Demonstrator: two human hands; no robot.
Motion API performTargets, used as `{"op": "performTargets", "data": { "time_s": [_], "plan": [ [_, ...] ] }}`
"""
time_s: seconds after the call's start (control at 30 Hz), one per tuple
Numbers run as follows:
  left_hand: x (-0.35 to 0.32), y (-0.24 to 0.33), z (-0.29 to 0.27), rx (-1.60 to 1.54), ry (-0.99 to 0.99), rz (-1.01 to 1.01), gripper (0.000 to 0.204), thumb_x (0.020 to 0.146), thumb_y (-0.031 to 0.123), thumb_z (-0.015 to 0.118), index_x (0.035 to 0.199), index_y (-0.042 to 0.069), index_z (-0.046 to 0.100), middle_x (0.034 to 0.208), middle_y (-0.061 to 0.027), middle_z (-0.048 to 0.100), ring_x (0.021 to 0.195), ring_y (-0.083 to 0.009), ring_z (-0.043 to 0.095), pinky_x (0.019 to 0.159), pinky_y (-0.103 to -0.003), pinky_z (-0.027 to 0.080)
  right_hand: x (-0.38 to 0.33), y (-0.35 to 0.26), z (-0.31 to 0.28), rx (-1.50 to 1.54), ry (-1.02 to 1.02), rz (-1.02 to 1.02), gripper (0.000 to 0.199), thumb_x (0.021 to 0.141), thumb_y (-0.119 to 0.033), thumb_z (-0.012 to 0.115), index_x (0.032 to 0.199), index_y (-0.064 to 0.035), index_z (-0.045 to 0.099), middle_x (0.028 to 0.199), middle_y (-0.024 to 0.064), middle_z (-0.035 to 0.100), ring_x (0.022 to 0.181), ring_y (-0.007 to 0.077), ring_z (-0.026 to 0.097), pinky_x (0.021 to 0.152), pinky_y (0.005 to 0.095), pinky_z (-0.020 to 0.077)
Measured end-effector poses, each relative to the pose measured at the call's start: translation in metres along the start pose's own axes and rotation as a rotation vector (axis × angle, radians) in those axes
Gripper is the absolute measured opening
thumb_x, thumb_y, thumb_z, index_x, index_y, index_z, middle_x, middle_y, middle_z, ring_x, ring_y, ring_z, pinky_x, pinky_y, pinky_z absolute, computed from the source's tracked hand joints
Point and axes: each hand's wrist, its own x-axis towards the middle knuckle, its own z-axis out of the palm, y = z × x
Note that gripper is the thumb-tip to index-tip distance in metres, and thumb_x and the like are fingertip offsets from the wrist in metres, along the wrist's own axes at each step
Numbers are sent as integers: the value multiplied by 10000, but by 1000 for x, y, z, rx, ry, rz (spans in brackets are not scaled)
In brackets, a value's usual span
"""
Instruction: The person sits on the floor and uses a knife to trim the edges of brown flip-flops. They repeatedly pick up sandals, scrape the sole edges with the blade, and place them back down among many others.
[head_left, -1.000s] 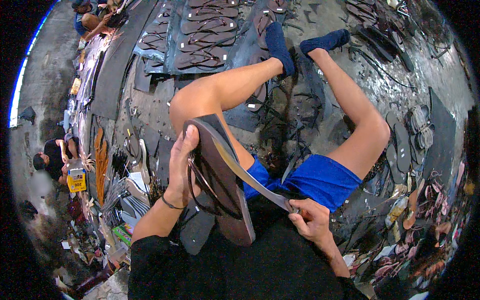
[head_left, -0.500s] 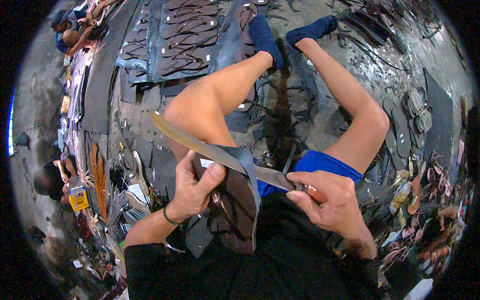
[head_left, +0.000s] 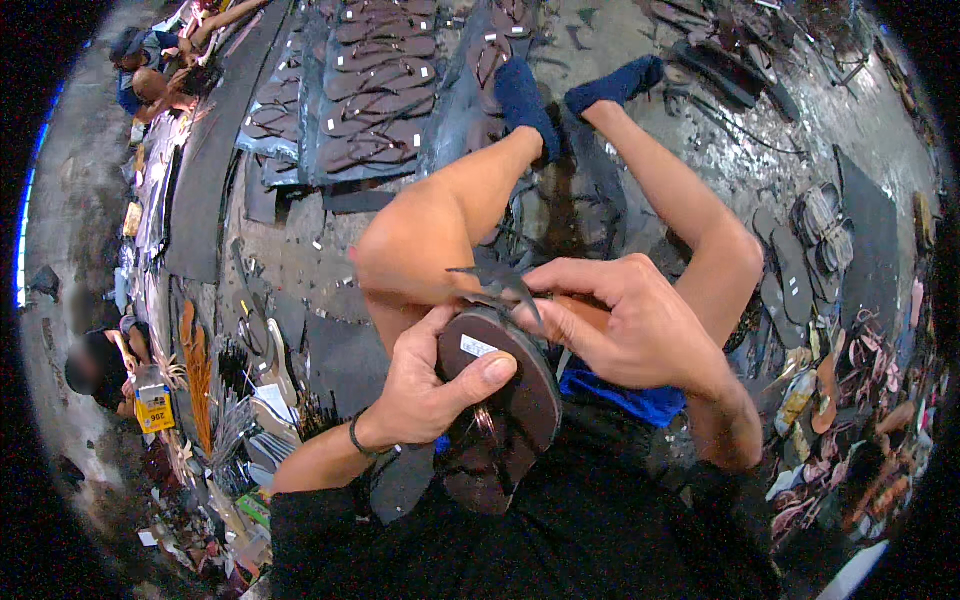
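Note:
My left hand point(head_left: 425, 385) is closed round a dark brown flip-flop point(head_left: 525, 400), thumb on its top near a small white label. The sole's rounded end points up and away from me, and the strap end is close to my black shirt. At the far edge of the sole my right hand point(head_left: 645, 330) is closed on a knife point(head_left: 584, 312); a brownish part of its handle shows between the fingers, and the blade is mostly hidden. A thin dark curled strip point(head_left: 505, 287) of sole material stands at that edge, by my right fingertips.
Rows of brown flip-flops point(head_left: 380, 85) lie on sheeting ahead, beyond my bent legs. Loose sandals point(head_left: 785, 270) and dark scraps lie to the right. On the left are strap bundles point(head_left: 195, 375), a yellow can point(head_left: 155, 405) and other people point(head_left: 150, 75) along a long pile.
The long blade lay across the sandal; now it is mostly out of sight. My right hand has moved left and up to the sole's edge. The sandal has turned, and the strip has curled away.

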Motion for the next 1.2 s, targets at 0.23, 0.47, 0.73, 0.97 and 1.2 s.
{"op": "performTargets", "data": {
  "time_s": [0.23, 0.47, 0.73, 0.97, 1.2],
  "plan": [
    [16, 7, 8, 132, 300, 377, 296, 867, 101, 679, 1108, -13, 550, 933, -50, 656, 844, -89, 605, 770, -250, 498, -77, 92, 16, 495, 168, 289, 298, 901, -185, 605, 1176, -73, 621, 691, -4, 619, 529, 59, 521, 497, 231, 453],
    [36, -11, 8, 74, 458, 373, 270, 891, 150, 663, 1083, -11, 562, 951, -42, 644, 861, -83, 595, 766, -226, 490, -107, 98, 60, 501, 199, 472, 344, 826, -164, 705, 1144, -53, 633, 699, -17, 603, 554, 68, 527, 508, 243, 450],
    [63, 10, -54, 878, 637, 482, 452, 929, 341, 580, 1192, -26, 574, 1097, -98, 656, 1038, -218, 608, 923, -324, 445, -69, 67, -21, 261, 520, 415, 210, 760, -201, 713, 897, -55, 650, 805, -7, 615, 663, 105, 553, 573, 259, 451],
    [126, -34, -247, 143, 885, 388, 290, 937, 261, 585, 1085, 13, 614, 881, -30, 652, 774, -95, 597, 617, -241, 501, -21, 53, -181, 353, 1042, 156, 460, 926, -471, 524, 1138, -68, 590, 818, -3, 564, 661, 62, 466, 583, 218, 381],
    [231, -193, -323, -286, 795, -94, 200, 864, 191, 596, 740, 56, 515, 683, -1, 476, 560, -128, 466, 610, -319, 466, -241, 267, -172, -822, 1008, 844, 459, 948, -242, 500, 1298, 53, 454, 1296, 248, 490, 1164, 346, 510, 988, 381, 402]
  ]
}}
